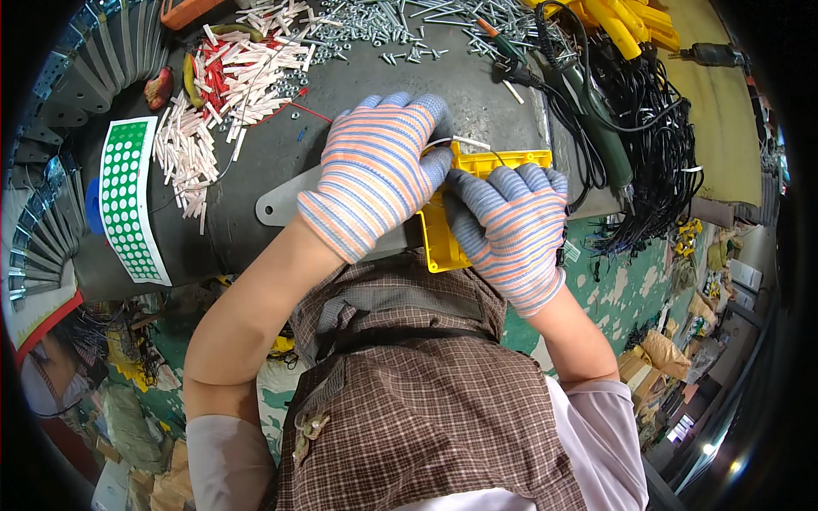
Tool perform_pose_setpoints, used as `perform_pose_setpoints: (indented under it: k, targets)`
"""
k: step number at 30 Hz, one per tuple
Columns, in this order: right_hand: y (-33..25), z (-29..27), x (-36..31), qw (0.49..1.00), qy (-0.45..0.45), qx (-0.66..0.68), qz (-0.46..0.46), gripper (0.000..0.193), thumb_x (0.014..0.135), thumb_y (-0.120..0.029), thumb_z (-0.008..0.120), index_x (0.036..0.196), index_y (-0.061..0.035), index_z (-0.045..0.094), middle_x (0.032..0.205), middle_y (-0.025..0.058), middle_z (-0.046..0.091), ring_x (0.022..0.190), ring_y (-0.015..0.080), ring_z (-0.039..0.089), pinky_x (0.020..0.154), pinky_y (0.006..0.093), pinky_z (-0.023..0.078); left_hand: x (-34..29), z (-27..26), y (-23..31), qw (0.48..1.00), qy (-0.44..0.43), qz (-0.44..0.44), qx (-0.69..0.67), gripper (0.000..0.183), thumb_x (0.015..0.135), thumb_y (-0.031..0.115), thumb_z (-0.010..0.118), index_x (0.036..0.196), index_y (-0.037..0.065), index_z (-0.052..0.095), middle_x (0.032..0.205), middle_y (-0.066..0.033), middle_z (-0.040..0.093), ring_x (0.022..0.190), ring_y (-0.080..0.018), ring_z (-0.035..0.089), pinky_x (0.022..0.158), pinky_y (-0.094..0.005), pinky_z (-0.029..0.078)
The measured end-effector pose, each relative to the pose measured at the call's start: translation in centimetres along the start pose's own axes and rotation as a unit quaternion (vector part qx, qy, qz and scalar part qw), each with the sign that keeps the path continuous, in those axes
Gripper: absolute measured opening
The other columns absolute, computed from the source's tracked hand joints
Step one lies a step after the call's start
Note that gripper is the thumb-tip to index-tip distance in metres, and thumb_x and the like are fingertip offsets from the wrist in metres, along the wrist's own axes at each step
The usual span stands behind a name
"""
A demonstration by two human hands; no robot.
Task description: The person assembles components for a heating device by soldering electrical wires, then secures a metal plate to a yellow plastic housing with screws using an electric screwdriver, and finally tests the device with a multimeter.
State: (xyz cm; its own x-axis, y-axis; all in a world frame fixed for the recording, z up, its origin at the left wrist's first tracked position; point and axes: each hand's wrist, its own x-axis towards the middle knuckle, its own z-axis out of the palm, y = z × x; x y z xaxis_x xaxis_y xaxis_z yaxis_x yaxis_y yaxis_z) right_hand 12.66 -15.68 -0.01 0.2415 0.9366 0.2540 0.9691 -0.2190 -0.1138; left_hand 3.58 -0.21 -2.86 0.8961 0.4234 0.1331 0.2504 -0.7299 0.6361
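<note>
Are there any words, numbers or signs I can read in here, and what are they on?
None that I can read.
Green sheet with white dots: just a dot pattern, no readable writing.
Yellow casing: no readable writing shows.
White boxes far right: any print is too small.

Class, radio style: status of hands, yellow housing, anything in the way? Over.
Left hand, right hand: gloved, both at yellow housing. Housing: partly covered by the hands. Black cables, dark green tool close by, right side, not over housing.
</note>
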Motion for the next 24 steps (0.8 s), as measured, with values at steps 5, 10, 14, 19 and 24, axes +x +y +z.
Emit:
perform_pose_setpoints:
  k: [5, 10, 14, 19, 24]
  targets:
    - [1.0, -0.1, 0.3, 0.998, -0.043, 0.043, -0.024, 0.021, 0.077, -0.03, 0.07, 0.087, -0.0117, 0.07, 0.081, 0.0058, 0.063, 0.076, 0.0266, 0.059, 0.075, 0.0442, 0.042, 0.4, 0.1, 0.5, 0.998, -0.028, -0.038, 0.046, 0.019, 0.079, 0.021, 0.068, 0.09, 0.007, 0.061, 0.085, -0.0124, 0.066, 0.086, -0.0335, 0.062, 0.076, -0.043, 0.049]
    - [7.7, 0.1, 6.3, 0.989, 0.09, 0.114, 0.034, 0.021, 0.086, -0.027, 0.063, 0.089, -0.0072, 0.07, 0.084, 0.0134, 0.067, 0.08, 0.0338, 0.064, 0.071, 0.0415, 0.051, 0.2, -0.1, -0.1, 0.997, -0.055, -0.053, -0.01, 0.019, 0.079, 0.02, 0.067, 0.091, 0.007, 0.062, 0.085, -0.0134, 0.066, 0.086, -0.0332, 0.063, 0.077, -0.0427, 0.049]
    - [10.7, 1.4, 12.8, 0.983, -0.1, -0.015, 0.153, 0.031, 0.086, -0.035, 0.061, 0.099, -0.008, 0.069, 0.096, 0.0149, 0.069, 0.093, 0.0335, 0.066, 0.081, 0.0426, 0.052, 0.1, -0.2, 0.2, 0.998, -0.045, -0.049, -0.01, 0.02, 0.079, 0.021, 0.068, 0.091, 0.006, 0.062, 0.085, -0.014, 0.066, 0.086, -0.0338, 0.063, 0.076, -0.0425, 0.049]
    - [11.7, 2.6, 13.8, 0.983, -0.124, -0.09, 0.101, 0.034, 0.087, -0.038, 0.059, 0.103, -0.0086, 0.068, 0.102, 0.0172, 0.068, 0.097, 0.0343, 0.065, 0.083, 0.0446, 0.052, 0.5, 0.0, 0.5, 0.998, -0.043, -0.048, -0.003, 0.021, 0.079, 0.022, 0.068, 0.091, 0.006, 0.062, 0.085, -0.0138, 0.066, 0.085, -0.0337, 0.063, 0.076, -0.0425, 0.049]
    - [9.1, -3.8, 8.1, 0.946, 0.092, 0.309, 0.04, 0.021, 0.094, -0.005, 0.054, 0.114, 0.0003, 0.058, 0.095, 0.0099, 0.065, 0.082, 0.017, 0.06, 0.078, 0.0269, 0.048, 0.0, -0.3, 0.0, 0.998, -0.033, -0.047, -0.035, 0.019, 0.08, 0.02, 0.068, 0.092, 0.006, 0.062, 0.084, -0.0137, 0.066, 0.085, -0.0337, 0.063, 0.075, -0.0422, 0.049]
